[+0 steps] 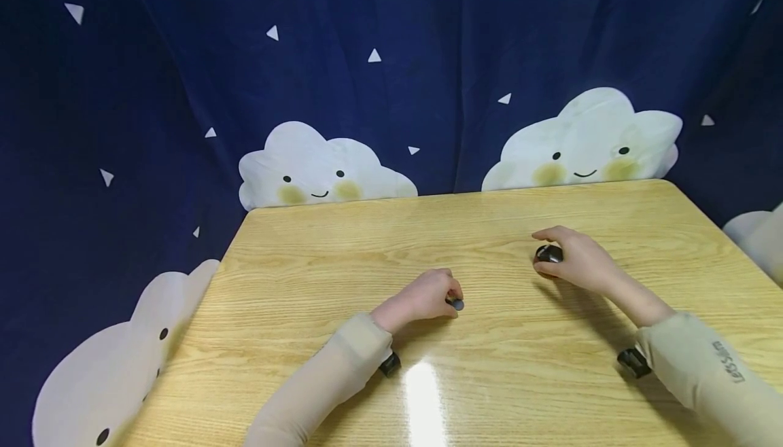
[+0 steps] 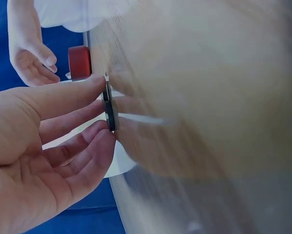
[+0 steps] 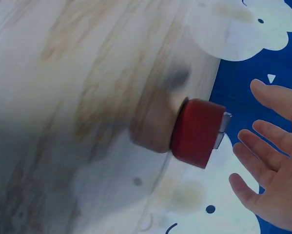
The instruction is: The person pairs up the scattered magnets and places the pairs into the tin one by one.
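My left hand [image 1: 428, 295] pinches a small, thin, dark object [image 2: 109, 114] low over the table. In the left wrist view it appears edge-on, black with a narrow pale tip; from the head view only a grey rounded end shows, so its kind cannot be told. Farther back on the right, my right hand [image 1: 581, 258] curves around a squat rounded object [image 1: 550, 254] that looks black from above. Seen from the right wrist, that object is a red case [image 3: 198, 131] with a silvery clip-like piece on it, and a gap separates it from my spread fingers.
The light wood table [image 1: 342, 250] is glossy and reflects things near its surface. Behind it hangs a dark blue curtain [image 1: 428, 60] printed with clouds and white triangles. Under each sleeve a black wrist device [image 1: 633, 363] shows.
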Demonstrator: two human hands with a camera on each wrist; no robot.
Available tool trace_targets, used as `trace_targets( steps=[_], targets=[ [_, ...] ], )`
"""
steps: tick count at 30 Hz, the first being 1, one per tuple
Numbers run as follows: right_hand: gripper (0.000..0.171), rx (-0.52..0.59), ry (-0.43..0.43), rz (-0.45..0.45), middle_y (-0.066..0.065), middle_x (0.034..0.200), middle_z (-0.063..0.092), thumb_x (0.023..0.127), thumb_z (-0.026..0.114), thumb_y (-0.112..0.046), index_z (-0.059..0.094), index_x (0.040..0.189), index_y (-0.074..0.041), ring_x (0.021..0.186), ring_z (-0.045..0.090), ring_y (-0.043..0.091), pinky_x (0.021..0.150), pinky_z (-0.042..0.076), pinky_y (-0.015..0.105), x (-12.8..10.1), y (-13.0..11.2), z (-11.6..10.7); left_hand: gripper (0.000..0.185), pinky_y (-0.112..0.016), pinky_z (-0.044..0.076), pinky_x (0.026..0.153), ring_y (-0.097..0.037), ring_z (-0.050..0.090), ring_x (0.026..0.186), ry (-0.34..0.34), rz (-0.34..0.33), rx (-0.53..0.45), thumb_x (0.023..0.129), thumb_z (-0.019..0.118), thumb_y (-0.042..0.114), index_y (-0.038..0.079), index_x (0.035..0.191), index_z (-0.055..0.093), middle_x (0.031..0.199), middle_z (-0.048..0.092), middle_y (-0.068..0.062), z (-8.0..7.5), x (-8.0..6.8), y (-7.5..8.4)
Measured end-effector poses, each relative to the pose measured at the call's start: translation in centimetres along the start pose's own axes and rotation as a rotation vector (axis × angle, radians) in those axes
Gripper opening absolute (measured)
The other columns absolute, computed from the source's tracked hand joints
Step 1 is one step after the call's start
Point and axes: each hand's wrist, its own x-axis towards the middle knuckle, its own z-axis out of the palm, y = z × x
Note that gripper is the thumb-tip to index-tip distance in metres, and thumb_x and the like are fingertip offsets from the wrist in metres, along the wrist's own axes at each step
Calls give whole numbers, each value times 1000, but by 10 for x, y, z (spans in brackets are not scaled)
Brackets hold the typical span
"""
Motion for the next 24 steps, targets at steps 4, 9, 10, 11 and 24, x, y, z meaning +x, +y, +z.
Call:
trace_targets(
  steps=[4, 9, 10, 11, 24],
  targets=[
    [60, 15, -33, 18, 26, 126, 48, 78, 70, -21, 47, 127, 4, 115, 43, 44, 92, 34, 55, -1, 6, 1, 23, -14, 43, 72, -6, 54, 82, -6, -3, -7, 77, 73, 19, 15, 99, 70, 90, 56, 4, 0, 0, 2],
    [68, 41, -42, 36, 29, 128, 43, 76, 72, -24, 42, 129, 7, 116, 40, 47, 92, 33, 57, -2, 13, 2, 22, -13, 42, 72, -5, 54, 82, 4, 21, 28, 75, 74, 19, 16, 96, 71, 90, 58, 5, 0, 1, 3],
    [69, 47, -41, 39, 30, 128, 43, 76, 72, -24, 42, 129, 7, 116, 39, 47, 92, 33, 57, -2, 15, 3, 21, -13, 42, 72, -4, 54, 81, 4, 25, 28, 75, 75, 19, 16, 95, 71, 89, 58, 5, 0, 1, 2],
    [70, 52, -43, 43, 30, 128, 43, 76, 72, -25, 41, 130, 8, 116, 39, 47, 92, 33, 57, -2, 16, 3, 21, -13, 42, 72, -4, 54, 81, 4, 28, 26, 74, 75, 19, 16, 94, 71, 89, 58, 5, 0, 1, 2],
    [72, 31, -69, 60, 31, 124, 47, 74, 74, -23, 41, 129, 10, 109, 46, 46, 84, 40, 56, -6, 26, 3, 16, -14, 39, 72, -4, 48, 78, -31, 44, 9, 74, 76, 15, 16, 84, 63, 80, 57, 7, -1, 6, 2]
  ],
)
